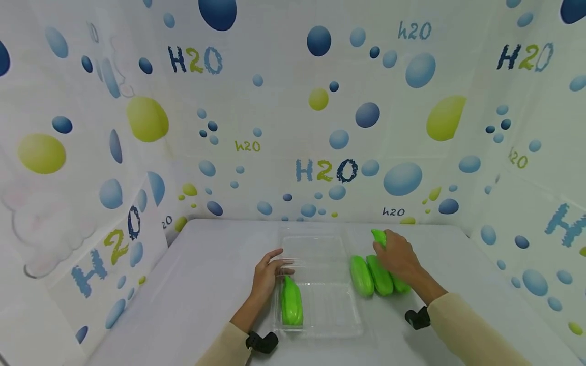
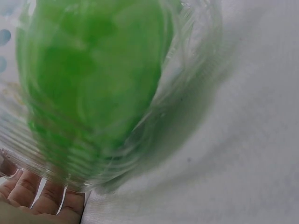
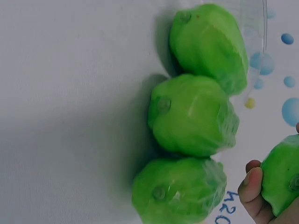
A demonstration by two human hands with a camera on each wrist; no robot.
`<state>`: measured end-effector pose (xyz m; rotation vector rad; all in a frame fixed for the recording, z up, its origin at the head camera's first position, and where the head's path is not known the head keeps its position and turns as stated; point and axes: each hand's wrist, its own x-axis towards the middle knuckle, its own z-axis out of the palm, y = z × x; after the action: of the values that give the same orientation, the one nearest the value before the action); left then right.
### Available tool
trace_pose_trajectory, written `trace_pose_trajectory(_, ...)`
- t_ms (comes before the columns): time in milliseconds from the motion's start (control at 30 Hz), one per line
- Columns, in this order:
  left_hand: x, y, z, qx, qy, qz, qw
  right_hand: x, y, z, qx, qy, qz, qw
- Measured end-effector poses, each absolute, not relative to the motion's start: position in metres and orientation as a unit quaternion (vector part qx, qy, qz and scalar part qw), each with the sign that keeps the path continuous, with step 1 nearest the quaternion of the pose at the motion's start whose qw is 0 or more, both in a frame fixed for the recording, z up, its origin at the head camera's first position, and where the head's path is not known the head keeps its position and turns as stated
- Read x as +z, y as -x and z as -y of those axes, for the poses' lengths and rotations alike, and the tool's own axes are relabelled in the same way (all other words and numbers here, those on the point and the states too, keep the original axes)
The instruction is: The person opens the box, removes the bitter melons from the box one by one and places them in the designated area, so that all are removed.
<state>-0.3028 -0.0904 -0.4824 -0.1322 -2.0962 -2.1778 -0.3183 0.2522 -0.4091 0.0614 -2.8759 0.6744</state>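
My right hand (image 1: 397, 254) grips a glossy green vegetable (image 3: 286, 179) with a tapered tip, held above the table; its exact kind is unclear. Three similar green vegetables (image 1: 361, 276) lie side by side beneath and beside that hand, their stubby ends showing in the right wrist view. A clear plastic container (image 1: 329, 333) with its lid folded back stands left of them. Another green vegetable (image 1: 291, 300) lies lengthwise in its left side. My left hand (image 1: 265, 277) touches the container's left edge near the hinge, fingers fairly straight; the thumb is not clearly seen.
A white-covered table (image 1: 220, 264) carries everything. Behind it and at both sides stand white curtain walls (image 1: 274, 112) printed with blue and green bubbles. The raised lid (image 1: 313, 246) lies toward the back, and dark cameras (image 1: 263, 342) sit on both wrists.
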Motion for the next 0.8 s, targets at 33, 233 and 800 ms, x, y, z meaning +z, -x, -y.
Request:
trace_pose_trajectory(33, -0.483, 0.303, 0.090, -0.718, 0.044, 0.693, 0.061, -0.409, 0.318, -0.254, 0.227, -0.018, 0.969, 0.092)
trace_pose_trajectory(233, -0.485, 0.306, 0.091, -0.719, 0.044, 0.691, 0.063, -0.411, 0.319, -0.265, 0.216, -0.008, 0.973, 0.083)
trace_pose_trajectory(800, -0.485, 0.305, 0.090, -0.718, 0.040, 0.693, 0.056, -0.417, 0.325, -0.297, 0.185, 0.042, 0.980, 0.069)
